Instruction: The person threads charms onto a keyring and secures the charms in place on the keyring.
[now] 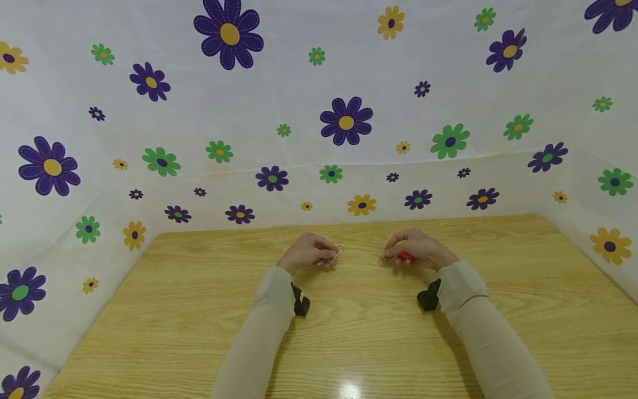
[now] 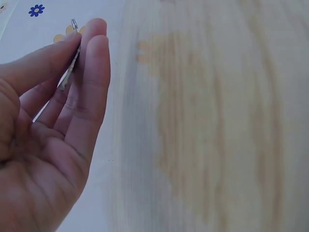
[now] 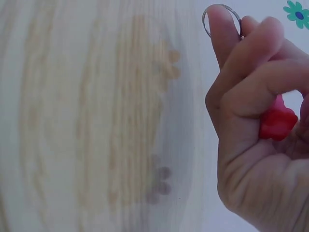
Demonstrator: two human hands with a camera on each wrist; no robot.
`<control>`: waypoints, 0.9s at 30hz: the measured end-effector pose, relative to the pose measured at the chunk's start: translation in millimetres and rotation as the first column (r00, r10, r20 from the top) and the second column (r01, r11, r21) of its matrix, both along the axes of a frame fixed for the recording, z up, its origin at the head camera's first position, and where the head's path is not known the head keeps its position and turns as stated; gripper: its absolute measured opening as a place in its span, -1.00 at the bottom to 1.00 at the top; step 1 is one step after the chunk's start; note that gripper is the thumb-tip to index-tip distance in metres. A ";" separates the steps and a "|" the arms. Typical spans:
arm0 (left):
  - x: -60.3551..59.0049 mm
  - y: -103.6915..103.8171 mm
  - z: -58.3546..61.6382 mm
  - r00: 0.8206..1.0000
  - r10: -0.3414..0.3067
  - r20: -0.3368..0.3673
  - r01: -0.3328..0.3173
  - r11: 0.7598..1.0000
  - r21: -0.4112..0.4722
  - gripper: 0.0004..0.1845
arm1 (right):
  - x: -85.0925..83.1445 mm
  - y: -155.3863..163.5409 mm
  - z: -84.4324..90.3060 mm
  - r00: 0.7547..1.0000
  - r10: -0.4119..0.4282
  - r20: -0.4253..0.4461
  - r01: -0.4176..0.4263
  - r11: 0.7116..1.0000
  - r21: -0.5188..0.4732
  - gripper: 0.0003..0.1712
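Both hands hover near the far edge of the wooden table (image 1: 199, 321) — left hand (image 1: 309, 252) pinching a thin metal piece (image 2: 72, 60), right hand (image 1: 416, 249) curled round a red charm (image 3: 277, 121) and ring (image 3: 222, 9).

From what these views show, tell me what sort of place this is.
Probably a makeshift tabletop booth, not a lived-in room: a wooden table is walled on three sides by white flowered sheeting, and the left hand and right hand hold small items over it.
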State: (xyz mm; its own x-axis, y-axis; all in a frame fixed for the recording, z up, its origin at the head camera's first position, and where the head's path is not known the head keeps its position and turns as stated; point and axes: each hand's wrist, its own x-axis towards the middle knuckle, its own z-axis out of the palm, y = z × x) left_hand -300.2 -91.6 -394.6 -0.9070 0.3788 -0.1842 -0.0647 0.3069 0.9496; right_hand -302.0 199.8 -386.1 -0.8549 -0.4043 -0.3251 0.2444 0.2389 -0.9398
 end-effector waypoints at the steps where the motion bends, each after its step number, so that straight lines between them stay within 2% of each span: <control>1: 0.3 0.2 0.1 1.000 0.001 -0.002 -0.001 1.000 0.001 -0.84 | -0.5 0.1 -0.4 1.000 -0.002 -0.001 0.002 1.000 0.004 -0.95; 13: 1.3 2.4 0.2 1.000 0.000 -0.010 0.000 1.000 -0.003 -0.85 | 1.5 -3.7 -0.4 1.000 -0.008 -0.026 0.008 1.000 0.021 -0.91; 19: 1.9 4.9 0.5 1.000 -0.001 -0.020 0.001 1.000 -0.007 -0.85 | 4.7 -5.1 0.7 0.998 -0.003 -0.057 0.005 1.000 0.028 -0.99; 27: 3.2 10.1 1.1 0.999 -0.015 -0.032 0.015 1.000 -0.003 -0.87 | 8.1 -7.3 2.3 0.997 -0.011 -0.082 0.015 0.998 0.058 -0.94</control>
